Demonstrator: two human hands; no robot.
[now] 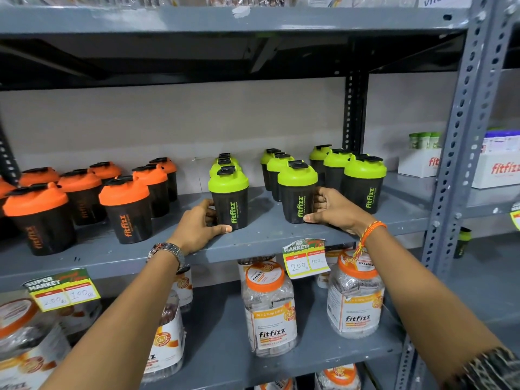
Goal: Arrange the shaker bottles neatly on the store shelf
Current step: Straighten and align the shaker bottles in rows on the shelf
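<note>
Head view, read from the left edge: a cluster of orange-lidded shakers stands in loose rows on the grey shelf, lids up, logos facing out, well apart from the hands. Just right of them, at centre frame, the left hand is wrapped round the lower left side of the front green-lidded shaker, thumb lying along its base at the front and fingers curled behind, so this hand has the bottle in a part-closed grip. The bottle stands upright, its long axis vertical, at the head of a file of green lids running back toward the wall. Further right, the right hand cups a second green-lidded shaker from its right side, thumb low at the front, fingers against the body; it too stands upright and leads its own file. Each hand sits outboard of its bottle, so any squaring-up would likely push the two inward or slide them forward to the shelf edge. A gap of bare shelf lies between the two held bottles. Right again, a third file of green shakers stands close beside the right wrist and could be knocked. Below hang price tags and jars.
</note>
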